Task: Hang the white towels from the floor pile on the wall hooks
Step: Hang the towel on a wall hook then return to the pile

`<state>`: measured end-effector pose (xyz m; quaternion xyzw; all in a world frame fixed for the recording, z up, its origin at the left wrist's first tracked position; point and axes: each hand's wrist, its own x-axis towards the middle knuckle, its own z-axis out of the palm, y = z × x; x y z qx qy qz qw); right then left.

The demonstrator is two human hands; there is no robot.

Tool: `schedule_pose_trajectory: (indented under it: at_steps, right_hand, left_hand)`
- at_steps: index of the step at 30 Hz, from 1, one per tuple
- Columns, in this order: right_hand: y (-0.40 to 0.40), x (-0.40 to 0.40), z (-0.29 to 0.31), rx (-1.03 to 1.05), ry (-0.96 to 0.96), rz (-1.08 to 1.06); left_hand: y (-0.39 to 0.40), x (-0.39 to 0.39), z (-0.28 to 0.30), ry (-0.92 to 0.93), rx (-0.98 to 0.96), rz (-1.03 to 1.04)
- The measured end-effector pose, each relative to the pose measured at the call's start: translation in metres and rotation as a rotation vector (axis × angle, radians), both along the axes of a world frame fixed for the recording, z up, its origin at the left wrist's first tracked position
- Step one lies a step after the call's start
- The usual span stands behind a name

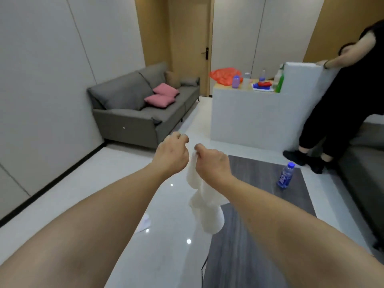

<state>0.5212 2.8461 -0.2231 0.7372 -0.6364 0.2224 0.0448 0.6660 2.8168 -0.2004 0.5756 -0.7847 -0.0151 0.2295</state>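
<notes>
Pale grey wall panels [41, 80] and a glossy white floor [162, 256] frame the room, with a wooden door [190, 44] at the far end. Against the left wall stands a grey sofa [133, 109] carrying two pink cushions [163, 95]. To the right of the door sits a white surface [249, 115] cluttered with bottles, a red plastic bag [225, 75] and some red and blue cloth. A second person in black [340, 104] leans on the raised white edge of it, one arm resting on top. Nearer the wearer, a dark wood-grain low surface [259, 235] stretches along the right side, and a blue water bottle [285, 175] stands upright on its far end. Both bare arms reach forward over the floor. The left hand [171, 154] and right hand [212, 163] are held close together, knuckles up, each curled into a pinch on the top edge of a white towel [204, 202]. The towel hangs bunched and limp below the hands, well above the floor, its lower end dangling in front of the edge of the dark surface.
</notes>
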Motion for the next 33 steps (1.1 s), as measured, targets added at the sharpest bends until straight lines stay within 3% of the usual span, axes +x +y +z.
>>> schedule_pose_trajectory:
  at_steps: [7,14,23,33]
  right_hand:
    - [-0.020,0.107,0.076,-0.183,-0.021,0.269]
    - [0.036,0.239,0.126,-0.301,-0.065,0.504]
    - [0.175,0.442,0.169,-0.348,-0.092,0.849]
    - [0.361,0.645,0.187,-0.332,-0.204,1.240]
  left_hand:
    - [0.025,0.115,0.074,-0.014,-0.113,0.272]
    - [0.118,0.248,0.110,-0.044,-0.155,0.495]
    - [0.290,0.424,0.154,-0.077,-0.237,0.762]
    - [0.533,0.583,0.165,-0.091,-0.246,1.178]
